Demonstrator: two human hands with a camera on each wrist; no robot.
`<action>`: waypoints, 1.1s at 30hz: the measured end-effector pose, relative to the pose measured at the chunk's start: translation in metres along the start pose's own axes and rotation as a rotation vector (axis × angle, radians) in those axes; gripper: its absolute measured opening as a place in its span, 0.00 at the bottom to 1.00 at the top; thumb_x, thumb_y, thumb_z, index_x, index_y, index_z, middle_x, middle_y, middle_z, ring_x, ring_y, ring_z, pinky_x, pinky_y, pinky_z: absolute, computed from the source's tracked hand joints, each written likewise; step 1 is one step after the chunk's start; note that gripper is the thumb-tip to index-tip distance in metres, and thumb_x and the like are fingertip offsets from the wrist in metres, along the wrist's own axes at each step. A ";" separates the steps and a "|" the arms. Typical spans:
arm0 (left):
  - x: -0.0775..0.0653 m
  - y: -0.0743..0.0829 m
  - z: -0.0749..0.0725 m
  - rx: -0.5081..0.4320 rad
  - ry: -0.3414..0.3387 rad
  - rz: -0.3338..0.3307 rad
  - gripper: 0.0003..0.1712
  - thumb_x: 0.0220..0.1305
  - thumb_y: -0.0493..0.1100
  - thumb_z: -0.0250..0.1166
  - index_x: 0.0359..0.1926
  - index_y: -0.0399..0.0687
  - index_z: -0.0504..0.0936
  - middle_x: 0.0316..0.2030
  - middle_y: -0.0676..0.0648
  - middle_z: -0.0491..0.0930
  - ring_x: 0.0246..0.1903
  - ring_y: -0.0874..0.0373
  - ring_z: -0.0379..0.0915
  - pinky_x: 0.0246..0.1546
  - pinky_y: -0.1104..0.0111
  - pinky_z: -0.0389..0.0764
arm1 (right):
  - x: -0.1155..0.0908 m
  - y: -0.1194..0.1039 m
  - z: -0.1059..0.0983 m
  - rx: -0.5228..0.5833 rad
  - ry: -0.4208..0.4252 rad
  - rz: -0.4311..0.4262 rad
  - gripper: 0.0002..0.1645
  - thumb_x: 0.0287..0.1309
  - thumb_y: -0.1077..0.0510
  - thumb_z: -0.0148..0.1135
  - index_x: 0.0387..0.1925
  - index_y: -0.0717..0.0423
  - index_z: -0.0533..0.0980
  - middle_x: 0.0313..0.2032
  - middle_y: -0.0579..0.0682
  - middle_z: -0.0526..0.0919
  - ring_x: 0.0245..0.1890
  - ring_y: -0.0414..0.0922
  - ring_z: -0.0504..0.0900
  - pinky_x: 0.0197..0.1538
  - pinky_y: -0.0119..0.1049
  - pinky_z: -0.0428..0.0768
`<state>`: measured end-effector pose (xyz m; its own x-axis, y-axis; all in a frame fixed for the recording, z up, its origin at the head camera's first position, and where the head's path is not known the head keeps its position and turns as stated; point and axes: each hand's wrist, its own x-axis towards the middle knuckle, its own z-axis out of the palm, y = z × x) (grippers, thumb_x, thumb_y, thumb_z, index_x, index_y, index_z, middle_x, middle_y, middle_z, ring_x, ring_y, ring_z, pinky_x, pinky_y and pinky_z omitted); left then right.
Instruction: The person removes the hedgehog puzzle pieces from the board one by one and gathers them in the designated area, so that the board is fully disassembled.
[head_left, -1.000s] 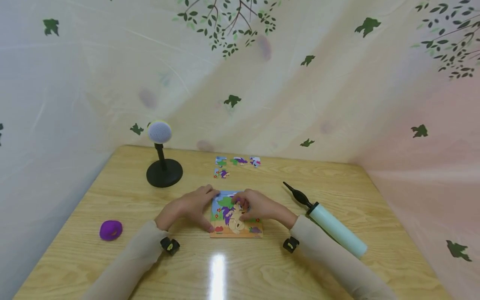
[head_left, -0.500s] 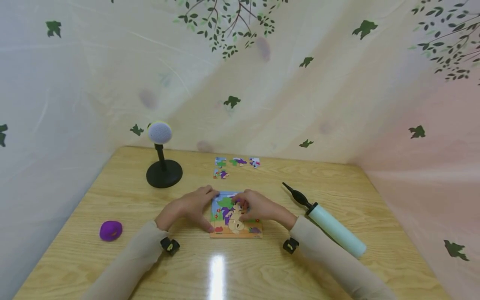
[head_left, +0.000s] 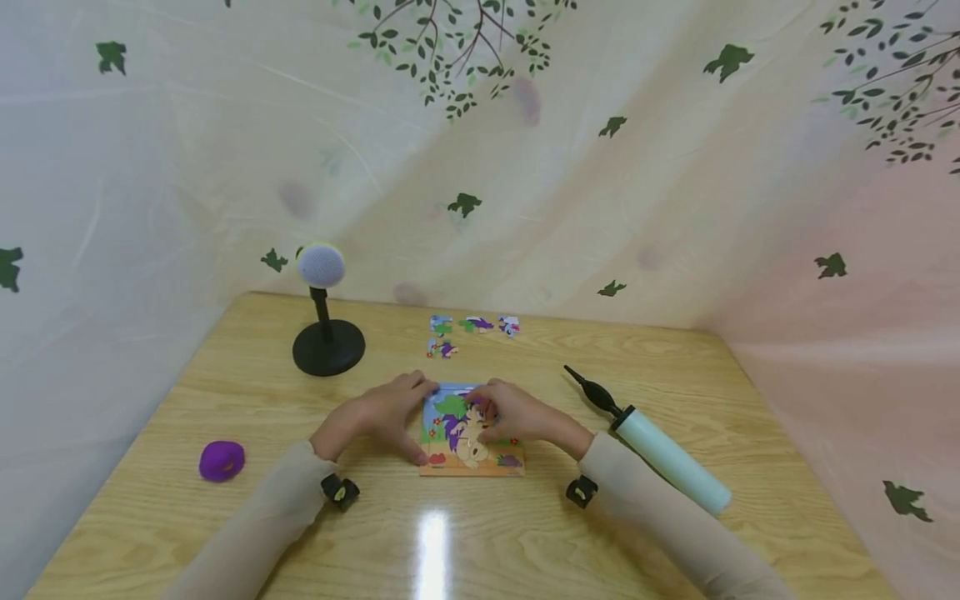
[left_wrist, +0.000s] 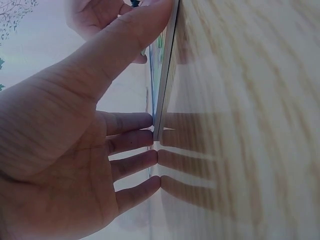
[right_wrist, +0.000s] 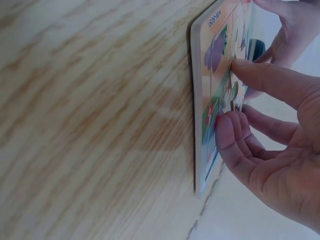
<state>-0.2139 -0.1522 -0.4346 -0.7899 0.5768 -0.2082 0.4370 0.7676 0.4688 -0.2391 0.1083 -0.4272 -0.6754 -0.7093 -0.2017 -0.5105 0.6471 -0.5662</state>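
A picture puzzle board (head_left: 471, 471) with a cartoon pony lies flat on the table between my hands. My left hand (head_left: 382, 414) spans its left side, thumb at the front corner and fingertips at the back corner. In the left wrist view, those fingers are nearly straight, with their tips along the board edge and the tabletop. Over the right part of the board, my right hand (head_left: 519, 410) has bent fingers and thumb around a puzzle piece (right_wrist: 235, 90) at the surface. The right fingers partly hide the picture. Several loose puzzle pieces (head_left: 477, 324) lie behind the board.
A round pale disc (head_left: 321, 265) on a black stand (head_left: 328, 347) is at the back left. At the left lies a purple lump (head_left: 221, 461). A light blue hand pump (head_left: 671, 460) with a black nozzle lies beside my right forearm. A patterned cloth hangs behind the table.
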 end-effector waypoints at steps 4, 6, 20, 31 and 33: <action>-0.001 0.001 0.000 0.007 0.005 0.003 0.65 0.45 0.64 0.81 0.76 0.40 0.60 0.63 0.42 0.67 0.64 0.47 0.64 0.69 0.49 0.71 | 0.000 0.000 0.000 0.016 0.000 -0.001 0.35 0.56 0.62 0.75 0.64 0.63 0.74 0.46 0.53 0.78 0.42 0.43 0.76 0.44 0.32 0.79; -0.001 0.001 0.000 0.010 0.005 0.005 0.65 0.45 0.64 0.81 0.76 0.40 0.60 0.63 0.42 0.67 0.64 0.47 0.65 0.69 0.50 0.71 | 0.001 0.001 0.000 0.016 0.001 0.000 0.34 0.56 0.62 0.75 0.64 0.63 0.74 0.45 0.52 0.79 0.42 0.42 0.77 0.44 0.32 0.80; -0.001 0.002 0.000 0.012 0.004 0.009 0.65 0.46 0.63 0.81 0.76 0.39 0.60 0.62 0.43 0.67 0.61 0.49 0.65 0.67 0.51 0.72 | -0.001 -0.001 0.002 -0.015 0.009 -0.001 0.36 0.56 0.61 0.76 0.65 0.63 0.74 0.44 0.51 0.79 0.41 0.43 0.76 0.43 0.33 0.78; -0.001 0.001 0.000 0.005 0.001 0.011 0.65 0.46 0.64 0.81 0.77 0.40 0.60 0.64 0.42 0.66 0.65 0.47 0.64 0.69 0.49 0.70 | -0.003 -0.002 0.003 -0.041 -0.018 -0.008 0.40 0.56 0.60 0.74 0.70 0.62 0.71 0.42 0.50 0.74 0.39 0.43 0.72 0.36 0.30 0.74; -0.001 0.000 0.000 0.003 0.000 0.008 0.65 0.46 0.64 0.81 0.77 0.40 0.59 0.64 0.42 0.66 0.65 0.47 0.64 0.69 0.50 0.70 | -0.003 -0.003 0.003 -0.045 -0.015 -0.011 0.40 0.56 0.60 0.74 0.69 0.62 0.71 0.41 0.50 0.74 0.39 0.44 0.72 0.36 0.30 0.74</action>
<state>-0.2131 -0.1523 -0.4344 -0.7867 0.5825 -0.2043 0.4444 0.7642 0.4675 -0.2342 0.1082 -0.4271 -0.6619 -0.7203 -0.2074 -0.5418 0.6510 -0.5317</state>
